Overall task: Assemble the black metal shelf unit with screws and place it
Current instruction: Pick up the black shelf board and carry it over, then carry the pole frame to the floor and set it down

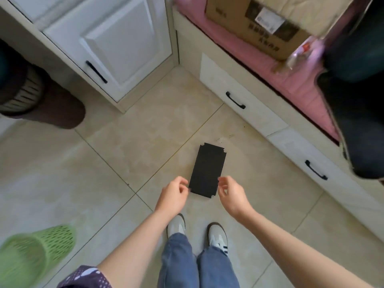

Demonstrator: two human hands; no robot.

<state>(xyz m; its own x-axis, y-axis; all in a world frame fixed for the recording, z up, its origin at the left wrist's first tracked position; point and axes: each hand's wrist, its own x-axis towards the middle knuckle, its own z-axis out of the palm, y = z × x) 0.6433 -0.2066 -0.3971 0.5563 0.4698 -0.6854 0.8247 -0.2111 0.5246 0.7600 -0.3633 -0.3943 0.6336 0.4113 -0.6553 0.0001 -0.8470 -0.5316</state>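
A black metal shelf panel (206, 170), rectangular with notched corners, shows flat against the beige floor tiles ahead of my shoes. My left hand (173, 196) is at the panel's near left corner with thumb and fingers curled. Its fingertips meet the corner in the picture, but I cannot tell if they pinch it. My right hand (230, 193) is at the near right edge, fingers loosely curled and spread, with nothing held. No screws or other shelf parts show.
A white cabinet (116, 44) stands at the back left. A bench with white drawers (245, 100) and a pink cushion (301, 88) runs along the right, with a cardboard box (255, 23) on it. A green mesh basket (35, 252) lies near left.
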